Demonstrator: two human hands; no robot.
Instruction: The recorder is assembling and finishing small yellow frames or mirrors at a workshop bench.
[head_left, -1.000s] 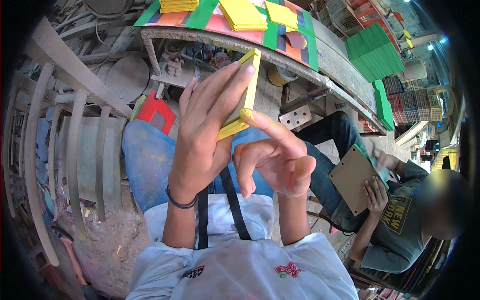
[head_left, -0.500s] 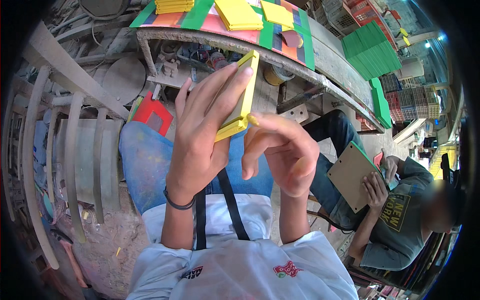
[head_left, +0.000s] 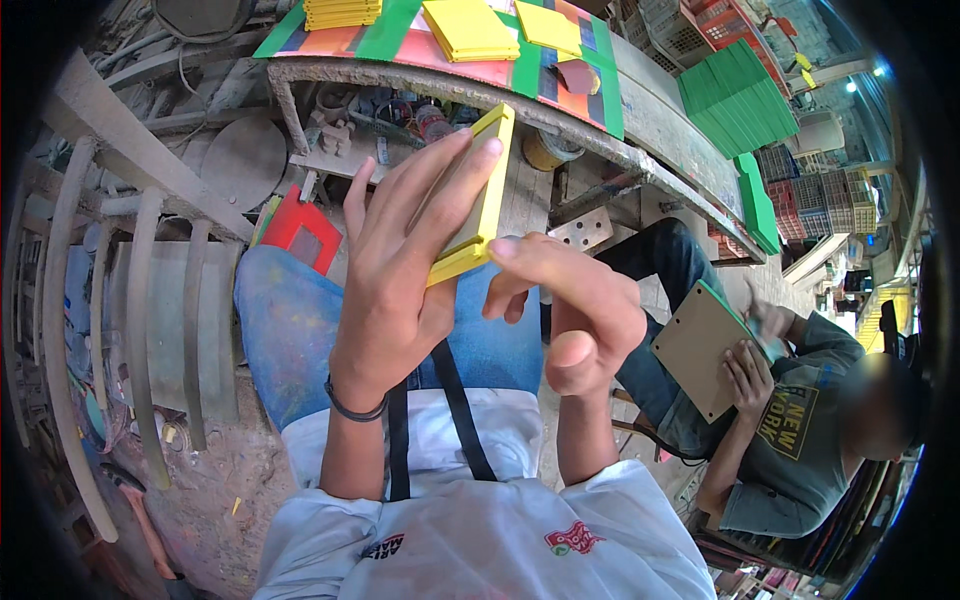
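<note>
My left hand (head_left: 395,235) grips a small rectangular panel with a raised yellow rim (head_left: 490,205), tilted on edge above my lap. The fingers lie across its face, and the thumb is hidden behind. My right hand (head_left: 590,300) is beside its near corner, the index fingertip touching the yellow edge there. The other right fingers are loosely bent, the thumb stands apart, and nothing is held between them. Similar flat yellow pieces (head_left: 468,32) lie stacked on the worktable (head_left: 400,38) ahead, with a small dark red scrap (head_left: 578,77) nearby.
On the right, a seated co-worker holds a brown board (head_left: 705,350) with a green edge. A tall green stack (head_left: 738,100) stands at the far right of the table. A red frame (head_left: 300,238) leans by my left knee, near grey metal bars (head_left: 148,330).
My right index fingertip, yellow-smeared before, has shifted slightly down along the near corner, and the thumb has swung toward me. The left hand keeps its grip. The co-worker's far hand has moved.
</note>
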